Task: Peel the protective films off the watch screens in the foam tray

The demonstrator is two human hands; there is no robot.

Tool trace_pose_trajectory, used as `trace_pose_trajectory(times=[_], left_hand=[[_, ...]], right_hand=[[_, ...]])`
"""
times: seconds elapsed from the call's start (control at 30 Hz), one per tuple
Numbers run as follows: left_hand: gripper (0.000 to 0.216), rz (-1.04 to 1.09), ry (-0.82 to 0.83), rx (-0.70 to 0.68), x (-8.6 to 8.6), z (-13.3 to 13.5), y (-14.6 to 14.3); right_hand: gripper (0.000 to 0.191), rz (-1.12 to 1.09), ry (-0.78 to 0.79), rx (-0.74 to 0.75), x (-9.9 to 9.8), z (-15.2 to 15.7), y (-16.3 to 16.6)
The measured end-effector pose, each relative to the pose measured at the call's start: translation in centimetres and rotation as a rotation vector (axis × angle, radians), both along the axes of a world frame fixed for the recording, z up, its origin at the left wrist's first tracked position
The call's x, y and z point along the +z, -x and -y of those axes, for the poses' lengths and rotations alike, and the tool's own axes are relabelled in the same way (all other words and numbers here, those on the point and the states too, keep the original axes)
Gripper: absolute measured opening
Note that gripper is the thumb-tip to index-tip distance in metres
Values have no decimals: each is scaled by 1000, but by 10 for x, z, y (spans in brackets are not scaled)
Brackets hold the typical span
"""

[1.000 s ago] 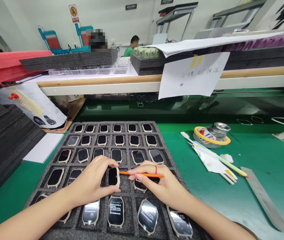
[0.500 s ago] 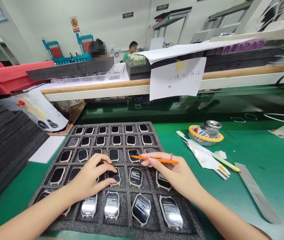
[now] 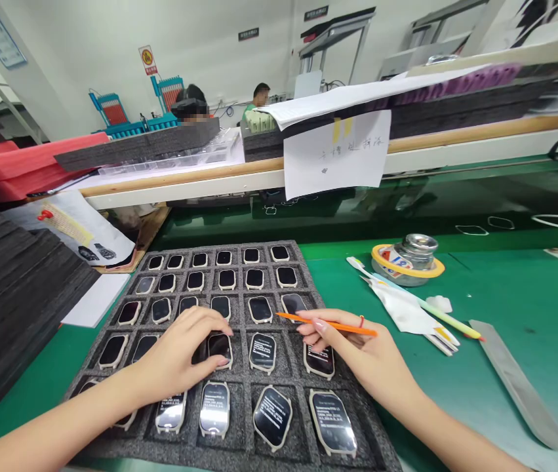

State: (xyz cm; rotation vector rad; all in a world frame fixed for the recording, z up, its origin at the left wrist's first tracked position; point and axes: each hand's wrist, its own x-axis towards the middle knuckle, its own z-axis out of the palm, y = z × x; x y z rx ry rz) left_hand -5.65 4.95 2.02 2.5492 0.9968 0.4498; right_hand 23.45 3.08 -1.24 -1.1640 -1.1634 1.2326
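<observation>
A dark grey foam tray (image 3: 239, 426) holds rows of smartwatch bodies without straps, one to a compartment. My left hand (image 3: 187, 347) has its thumb and a fingertip at opposite edges of a dark-screened smartwatch (image 3: 219, 349), which sits in its compartment in the fourth row. My right hand (image 3: 357, 347) pinches an orange pointed stick (image 3: 340, 326) between thumb and fingers. Its tip points left, beside a third-row watch (image 3: 260, 309). Under that hand, another watch (image 3: 318, 362) is partly covered. Several nearer watches, such as the front-right one (image 3: 332, 423), show lines of white text.
Right of the tray lie a glass jar (image 3: 419, 252) within a yellow-rimmed tape roll (image 3: 381, 265), a white cloth (image 3: 399, 305), a brush and a metal blade (image 3: 519, 387). Stacked dark foam (image 3: 18, 282) stands left. Behind runs a shelf (image 3: 185, 180); two people sit beyond it.
My right hand has shifted right, and the orange stick's tip has come off the third-row watch to its right side. My left hand stays at the same watch. The view has moved slightly.
</observation>
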Motion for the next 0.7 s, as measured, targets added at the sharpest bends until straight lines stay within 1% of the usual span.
trace_pose_trajectory(times=[0.07,0.13,0.17,0.23,0.3,0.33,0.47,0.57,0.7], left_hand=[[32,-73,-32,-45,7,-1,-13],[26,-169,-84,-80,12,-1,-23],[23,-207,-104,-63,13,-1,-26],[24,-236,-108,25,13,-1,-27],[25,-199,-63,122,10,1,-22],[23,-166,-37,148,8,1,-18],[6,-22,4,142,-3,3,-8],[6,13,17,154,-9,4,-10],[9,-25,-28,177,-12,6,-15]], right_hand=[[49,-10,17,30,-2,0,2],[50,-10,34,52,-3,-1,2],[50,-8,40,56,-4,-1,2],[50,-1,45,61,-5,-2,0],[50,14,41,74,-5,-3,0],[49,25,37,83,-5,-3,0],[48,54,18,99,-5,-2,0],[46,57,0,96,-6,-2,-1],[46,46,-7,97,-7,-1,-2]])
